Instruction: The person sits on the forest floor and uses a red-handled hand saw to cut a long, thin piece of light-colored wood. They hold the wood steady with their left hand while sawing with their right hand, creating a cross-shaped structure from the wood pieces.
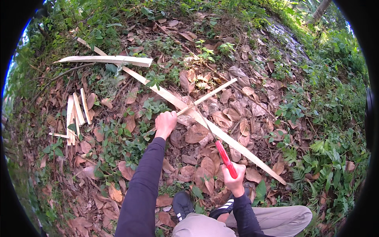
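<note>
In my right hand [234, 178] is the red handle of a hand saw [225, 157], its thin blade slanting up and away to the left. The blade meets a thin wooden stick [213, 92] that lies across a long pale plank [229, 138]. My left hand [166, 123] is closed around the stick's near-left part, just left of the crossing. The plank runs diagonally over the leaves, from upper left to lower right. Whether the blade has cut into the stick is too small to tell.
A second pale board [130, 60] lies over the plank's far end. Several short cut sticks [71, 118] rest in a small pile at the left. Dry leaves [205, 170] and low green plants cover the ground. My shoes [183, 205] are close below the saw.
</note>
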### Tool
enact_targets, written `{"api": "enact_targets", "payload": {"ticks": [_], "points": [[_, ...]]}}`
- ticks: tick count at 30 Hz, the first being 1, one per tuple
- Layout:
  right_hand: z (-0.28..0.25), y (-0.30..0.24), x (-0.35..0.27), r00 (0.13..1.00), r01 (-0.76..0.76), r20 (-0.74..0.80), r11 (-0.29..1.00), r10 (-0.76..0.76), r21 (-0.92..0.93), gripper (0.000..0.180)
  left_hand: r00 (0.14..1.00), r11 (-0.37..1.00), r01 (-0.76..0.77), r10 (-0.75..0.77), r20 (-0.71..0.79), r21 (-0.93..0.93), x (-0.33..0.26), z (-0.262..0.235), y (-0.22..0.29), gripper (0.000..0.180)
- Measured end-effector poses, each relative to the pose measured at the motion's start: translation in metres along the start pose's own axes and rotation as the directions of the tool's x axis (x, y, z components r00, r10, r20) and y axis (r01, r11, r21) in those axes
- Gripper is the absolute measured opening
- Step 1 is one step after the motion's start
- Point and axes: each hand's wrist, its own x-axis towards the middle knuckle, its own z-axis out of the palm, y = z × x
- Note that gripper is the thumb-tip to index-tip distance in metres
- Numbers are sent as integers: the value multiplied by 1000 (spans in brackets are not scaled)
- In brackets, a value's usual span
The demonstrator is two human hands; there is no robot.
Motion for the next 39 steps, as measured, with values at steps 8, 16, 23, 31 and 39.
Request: {"api": "enact_targets", "payload": {"ticks": [8,16,23,31,39], "points": [[7,2,-31,1000,12,-15,1000,-12,-7,14,981,990,-120,130,-147,74,-5,9,-12,48],[22,5,-38,993,114,33,993,-114,13,24,977,1000,21,-16,-214,18,-6,21,16,49],[8,-5,-42,999,-2,53,998,5,-62,29,990,999,43,-40,-133,20,7,24,21,50],[-1,0,-50,1000,-10,1,999,10,-36,27,993,1000,-4,7,-114,31,9,26,23,50],[2,7,-60,1000,4,7,997,-3,-79,16,977,991,-132,135,-167,29,6,35,16,48]]}}
